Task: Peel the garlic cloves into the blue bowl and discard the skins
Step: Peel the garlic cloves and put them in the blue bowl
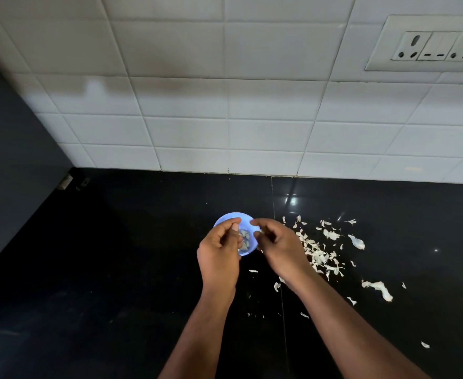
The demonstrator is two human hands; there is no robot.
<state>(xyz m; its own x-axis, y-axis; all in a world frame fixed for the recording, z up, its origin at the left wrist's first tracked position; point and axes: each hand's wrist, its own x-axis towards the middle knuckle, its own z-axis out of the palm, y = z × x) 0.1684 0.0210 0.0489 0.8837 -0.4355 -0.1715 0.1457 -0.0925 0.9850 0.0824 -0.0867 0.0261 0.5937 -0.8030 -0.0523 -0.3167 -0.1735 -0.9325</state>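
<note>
A small blue bowl (231,218) stands on the black counter and holds several peeled garlic cloves (244,239). Both hands hover just over it and cover most of its rim. My left hand (219,255) is on the bowl's left side, fingers curled, thumb pressed against the index finger, with nothing showing in it. My right hand (278,247) is on the bowl's right side, fingers bent inward; its palm side is hidden, so I cannot tell if it holds anything. A pile of white garlic skins (320,254) lies just right of the right hand.
Loose skin scraps (379,288) are scattered over the black counter (115,269) to the right and front. A white tiled wall (224,119) runs along the back with a socket plate (430,45) at upper right. A dark panel (11,160) borders the left.
</note>
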